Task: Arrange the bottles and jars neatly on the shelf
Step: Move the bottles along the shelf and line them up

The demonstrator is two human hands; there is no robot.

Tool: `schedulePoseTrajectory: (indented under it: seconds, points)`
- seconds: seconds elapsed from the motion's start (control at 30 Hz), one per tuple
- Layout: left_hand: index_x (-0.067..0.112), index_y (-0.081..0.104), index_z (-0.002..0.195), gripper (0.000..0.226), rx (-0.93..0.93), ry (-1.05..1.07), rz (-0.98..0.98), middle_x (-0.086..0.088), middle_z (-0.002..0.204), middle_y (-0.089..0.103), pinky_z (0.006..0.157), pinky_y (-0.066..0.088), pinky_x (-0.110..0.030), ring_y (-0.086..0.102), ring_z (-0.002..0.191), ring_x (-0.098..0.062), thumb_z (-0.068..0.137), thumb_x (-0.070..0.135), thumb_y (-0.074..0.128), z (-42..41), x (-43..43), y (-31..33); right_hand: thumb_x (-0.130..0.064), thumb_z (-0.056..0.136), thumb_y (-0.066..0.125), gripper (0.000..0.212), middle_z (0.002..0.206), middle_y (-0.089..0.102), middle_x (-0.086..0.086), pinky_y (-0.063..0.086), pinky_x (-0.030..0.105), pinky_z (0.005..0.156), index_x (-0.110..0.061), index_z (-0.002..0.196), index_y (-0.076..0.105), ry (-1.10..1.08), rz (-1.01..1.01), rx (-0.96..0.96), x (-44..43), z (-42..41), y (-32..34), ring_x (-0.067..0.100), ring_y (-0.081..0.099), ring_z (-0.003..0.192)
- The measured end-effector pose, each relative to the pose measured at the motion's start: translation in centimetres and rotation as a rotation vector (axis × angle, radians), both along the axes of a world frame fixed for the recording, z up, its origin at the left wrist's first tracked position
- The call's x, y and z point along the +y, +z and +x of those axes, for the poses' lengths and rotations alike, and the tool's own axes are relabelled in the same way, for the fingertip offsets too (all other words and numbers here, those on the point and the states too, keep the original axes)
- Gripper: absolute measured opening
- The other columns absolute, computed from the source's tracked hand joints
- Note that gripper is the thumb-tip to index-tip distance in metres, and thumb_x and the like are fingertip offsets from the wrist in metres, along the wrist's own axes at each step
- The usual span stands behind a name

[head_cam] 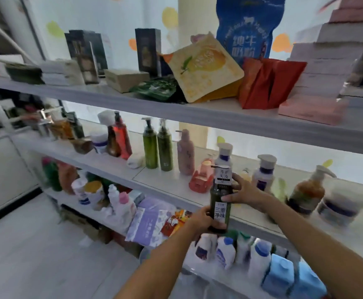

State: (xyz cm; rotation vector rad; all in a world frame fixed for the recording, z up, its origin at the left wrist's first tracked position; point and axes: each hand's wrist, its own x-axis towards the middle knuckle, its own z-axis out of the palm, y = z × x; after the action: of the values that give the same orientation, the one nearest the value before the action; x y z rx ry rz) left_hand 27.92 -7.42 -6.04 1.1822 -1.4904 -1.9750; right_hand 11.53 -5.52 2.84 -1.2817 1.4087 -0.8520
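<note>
Bottle [218, 194] upright, left fingers [205, 215] curled round base, right fingers [237, 180] — seemingly — gripping middle

The dark green bottle [220, 197] reads "三重净味"; the blue pouch [248, 29] reads "纯牛".

Bright white wall [120, 20] bears coloured patches above a pale floor [25, 251].

Glossy dark plastic bottle [220, 197] with a matt paper label; smooth white shelf [167, 180].
</note>
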Motion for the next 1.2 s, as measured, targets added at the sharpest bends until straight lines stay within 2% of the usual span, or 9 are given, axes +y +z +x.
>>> schedulePoseTrajectory:
  seconds: [0.17, 0.23, 0.33, 0.5, 0.63, 0.73, 0.93, 1.03, 1.2]
  points:
    - [0.016, 0.064, 0.097, 0.039, 0.033, 0.147, -0.028, -0.012, 0.099, 0.067, 0.076, 0.058, -0.035, 0.066, 0.09, -0.026, 0.069, -0.011, 0.073, 9.7, -2.7, -0.5, 0.004, 0.066, 0.079, 0.062, 0.113, 0.065, 0.007, 0.053, 0.036, 0.088, -0.011, 0.121, 0.053, 0.087, -0.026, 0.081, -5.1, 10.0, -1.4, 0.025, 0.059, 0.11]
    - [0.014, 0.061, 0.099, 0.039, 0.026, 0.2, -0.043, -0.009, 0.092, 0.066, 0.069, 0.058, -0.029, 0.065, 0.083, -0.022, 0.071, -0.013, 0.069, 12.8, -3.8, -0.2, 0.003, 0.065, 0.08, 0.056, 0.111, 0.066, 0.01, 0.053, 0.032, 0.085, -0.008, 0.115, 0.057, 0.124, -0.062, 0.11, -6.9, 13.2, -1.4, 0.025, 0.06, 0.108]
    - [0.01, 0.058, 0.106, 0.043, 0.025, 0.258, -0.055, -0.008, 0.094, 0.066, 0.08, 0.058, -0.035, 0.064, 0.087, -0.024, 0.07, -0.011, 0.071, 16.0, -6.5, 0.3, 0.002, 0.064, 0.08, 0.055, 0.111, 0.066, 0.008, 0.049, 0.023, 0.078, -0.01, 0.113, 0.058, 0.136, -0.125, 0.13, -10.0, 16.9, -1.0, 0.021, 0.06, 0.103]
    - [0.01, 0.055, 0.107, 0.037, -0.038, 0.326, -0.123, -0.003, 0.092, 0.064, 0.063, 0.055, -0.018, 0.063, 0.082, -0.014, 0.078, -0.01, 0.066, 20.3, -11.4, 1.6, -0.001, 0.064, 0.081, 0.055, 0.11, 0.067, 0.003, 0.048, 0.032, 0.088, -0.014, 0.114, 0.06, 0.205, -0.195, 0.153, -16.5, 21.5, -0.7, 0.02, 0.06, 0.104]
    - [0.015, 0.061, 0.1, 0.039, -0.132, 0.462, -0.208, -0.01, 0.103, 0.065, 0.08, 0.053, -0.025, 0.061, 0.095, -0.022, 0.068, 0.0, 0.076, 24.5, -15.6, 1.4, 0.0, 0.063, 0.081, 0.055, 0.111, 0.067, 0.006, 0.049, 0.035, 0.091, -0.011, 0.112, 0.059, 0.232, -0.221, 0.141, -21.3, 26.3, -0.9, 0.023, 0.06, 0.103]
    - [0.024, 0.058, 0.088, 0.035, -0.192, 0.524, -0.221, -0.001, 0.09, 0.064, 0.068, 0.051, -0.018, 0.061, 0.084, -0.015, 0.073, -0.004, 0.073, 28.7, -18.8, 1.1, -0.002, 0.062, 0.081, 0.059, 0.112, 0.066, 0.005, 0.049, 0.034, 0.089, -0.018, 0.114, 0.058, 0.247, -0.243, 0.144, -24.5, 30.9, -1.1, 0.023, 0.06, 0.102]
    - [0.013, 0.058, 0.098, 0.033, -0.244, 0.532, -0.301, 0.005, 0.087, 0.061, 0.056, 0.046, -0.004, 0.056, 0.078, -0.011, 0.075, -0.004, 0.073, 38.6, -26.4, 1.5, 0.004, 0.062, 0.08, 0.059, 0.106, 0.065, 0.003, 0.049, 0.033, 0.092, -0.013, 0.114, 0.057, 0.2, -0.274, 0.116, -31.6, 41.1, -1.3, 0.017, 0.061, 0.097]
    - [0.004, 0.057, 0.114, 0.046, -0.225, 0.501, -0.286, -0.006, 0.103, 0.065, 0.078, 0.056, -0.021, 0.059, 0.092, -0.017, 0.073, -0.004, 0.075, 44.0, -30.9, 1.1, 0.004, 0.065, 0.079, 0.05, 0.102, 0.065, 0.001, 0.048, 0.03, 0.089, -0.017, 0.105, 0.057, 0.142, -0.256, 0.098, -35.0, 46.0, -1.2, 0.017, 0.061, 0.097]
    - [0.009, 0.055, 0.103, 0.041, -0.222, 0.506, -0.313, -0.003, 0.097, 0.063, 0.075, 0.055, -0.024, 0.061, 0.095, -0.022, 0.071, -0.006, 0.075, 51.5, -36.5, 2.0, -0.006, 0.068, 0.08, 0.058, 0.11, 0.059, 0.0, 0.045, 0.032, 0.092, -0.01, 0.118, 0.052, 0.063, -0.248, 0.128, -39.8, 53.1, -0.3, 0.017, 0.053, 0.104]
